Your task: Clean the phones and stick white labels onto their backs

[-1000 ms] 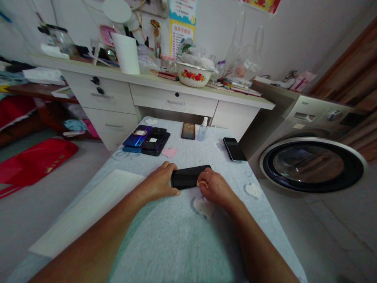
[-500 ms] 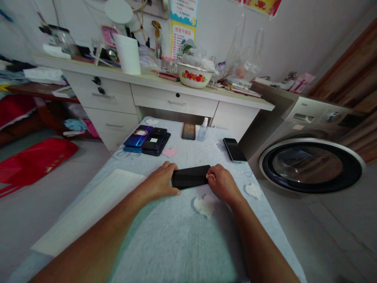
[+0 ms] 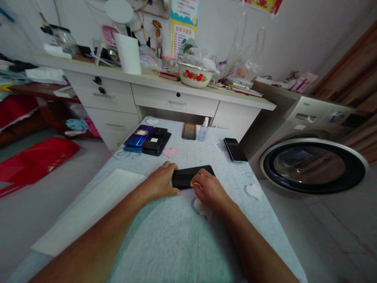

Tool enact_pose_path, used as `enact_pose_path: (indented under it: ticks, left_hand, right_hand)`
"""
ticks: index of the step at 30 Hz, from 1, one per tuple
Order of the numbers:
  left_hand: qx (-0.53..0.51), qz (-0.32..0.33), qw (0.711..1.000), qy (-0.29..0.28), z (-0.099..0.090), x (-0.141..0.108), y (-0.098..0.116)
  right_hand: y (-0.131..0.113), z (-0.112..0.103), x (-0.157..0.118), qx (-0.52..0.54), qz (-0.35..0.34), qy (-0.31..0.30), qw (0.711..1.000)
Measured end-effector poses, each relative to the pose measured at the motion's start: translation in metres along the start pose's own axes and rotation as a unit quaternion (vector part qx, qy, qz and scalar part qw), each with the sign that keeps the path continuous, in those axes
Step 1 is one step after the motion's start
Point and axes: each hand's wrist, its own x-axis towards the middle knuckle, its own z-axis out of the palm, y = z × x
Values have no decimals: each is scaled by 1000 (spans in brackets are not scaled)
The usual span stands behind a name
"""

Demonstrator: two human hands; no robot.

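Note:
A black smartphone (image 3: pixel 183 177) lies on the cloth-covered table, its dark glossy face up. My left hand (image 3: pixel 161 181) grips its left end, thumb along the near edge and fingers at the far edge. Closed in a pinch, my right hand (image 3: pixel 209 188) rests over the near right half of the screen. A bit of a small peach-coloured cloth (image 3: pixel 194 183) pokes out from under its fingertips; most of it is hidden. Beyond the hands stand a clear spray bottle (image 3: pixel 203 131) and a small brownish, blurred-out flat item (image 3: pixel 189 131).
Several phones (image 3: pixel 153 140) are stacked at the back left of the table (image 3: pixel 182 243). Another black phone (image 3: pixel 235 149) lies at the right edge. A long whitish strip (image 3: pixel 91 210) runs beside my left forearm. A white desk (image 3: pixel 176 103) and a washing machine (image 3: pixel 300 118) border the table.
My right hand has slid left and slightly towards me, from the phone's right end onto the middle of its screen, with the small cloth. My left hand keeps its place on the phone.

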Motion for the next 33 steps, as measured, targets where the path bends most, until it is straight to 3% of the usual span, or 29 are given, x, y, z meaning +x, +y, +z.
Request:
enact_pose_path:
  ticks: [9, 18, 27, 33]
  left_hand:
    - [2, 1, 1000, 5, 0, -1, 0]
    - [10, -2, 1000, -7, -2, -1, 2]
    - [10, -1, 1000, -5, -3, -2, 0]
    - [1, 0, 1000, -8, -4, -3, 1]
  right_hand:
    - [-12, 9, -1, 22, -44, -10, 999]
    - [0, -1, 2, -4, 10, 22, 1000]
    - [22, -11, 2, -45, 109, 69, 991]
    - [21, -8, 3, -50, 115, 76, 989]
